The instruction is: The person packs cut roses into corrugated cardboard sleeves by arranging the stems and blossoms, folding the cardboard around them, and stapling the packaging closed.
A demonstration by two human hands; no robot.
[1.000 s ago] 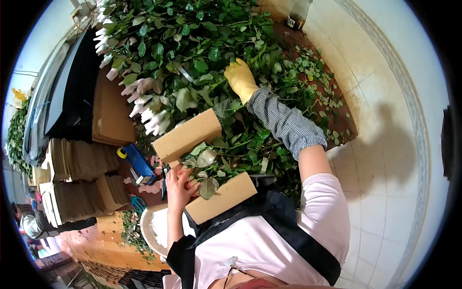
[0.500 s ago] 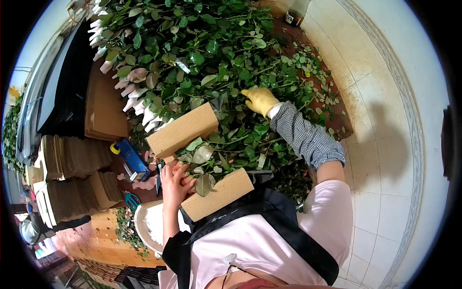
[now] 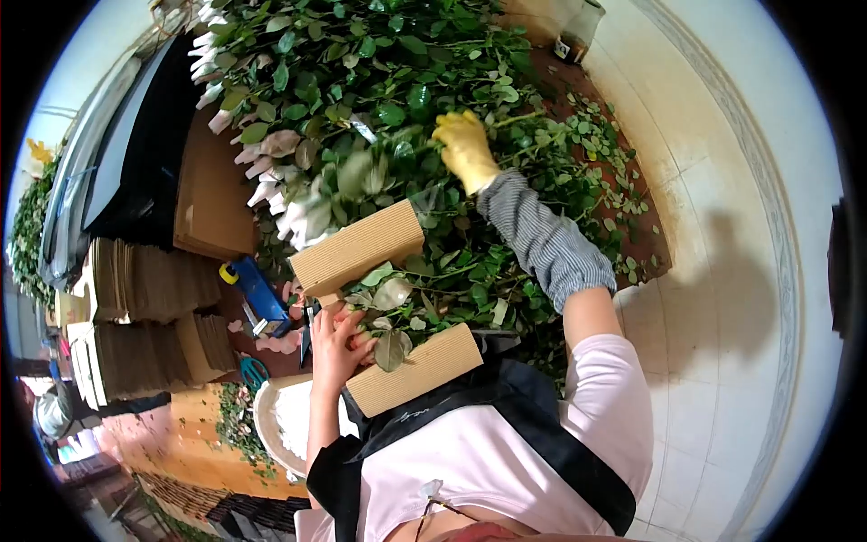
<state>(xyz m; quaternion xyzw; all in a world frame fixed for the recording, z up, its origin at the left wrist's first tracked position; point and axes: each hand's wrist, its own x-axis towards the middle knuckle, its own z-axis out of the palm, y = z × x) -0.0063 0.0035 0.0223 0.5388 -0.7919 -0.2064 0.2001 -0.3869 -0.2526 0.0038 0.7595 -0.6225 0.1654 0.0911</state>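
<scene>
My bare left hand [image 3: 339, 352] curls round the head end of a bunch of leafy rose stems [image 3: 442, 294]; the flower heads there are mostly hidden by the fingers. The bunch lies between two raised flaps of corrugated cardboard [image 3: 361, 248]. Further up, my right hand [image 3: 465, 149], in a yellow glove and checked sleeve, is closed round a rose stem [image 3: 522, 118] above the big pile of roses [image 3: 361, 77]. Leaves to the left of the glove are smeared by motion. White sleeves [image 3: 302, 224] cover many heads along the pile's left side.
On the left are stacks of folded cardboard [image 3: 153, 280], a blue tape dispenser [image 3: 256, 291] and teal scissors [image 3: 254, 372]. A white-lined basket [image 3: 282, 425] stands by my left forearm. Loose leaves [image 3: 601, 144] litter the table's right side. A glass jar [image 3: 578, 32] is at the back.
My right hand has risen up and leftward off the leaves, its fingers now closed round a stem that moves with it. My left hand stays at the bunch. The view has shifted slightly.
</scene>
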